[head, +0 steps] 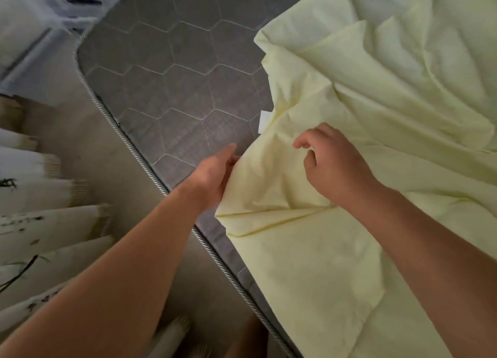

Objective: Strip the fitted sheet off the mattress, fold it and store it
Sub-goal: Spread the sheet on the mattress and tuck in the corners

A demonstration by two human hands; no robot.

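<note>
Lighting: dim, flat, indoor; source out of view. Brightest area was fitted sheet [390, 89]; soft grey shadows lay in its folds. Left of sheet, mattress [174, 75] read dark and grainy. Far left of sheet, pleated fabric [40, 196] was smeared by motion blur; upper-left corner likewise. Mattress edge, left of sheet, bowed from wide-angle distortion.

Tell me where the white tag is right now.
In the head view, the tag sticks out of the sheet's left edge near frame centre, over the grey mattress, just beyond the left hand.
</note>
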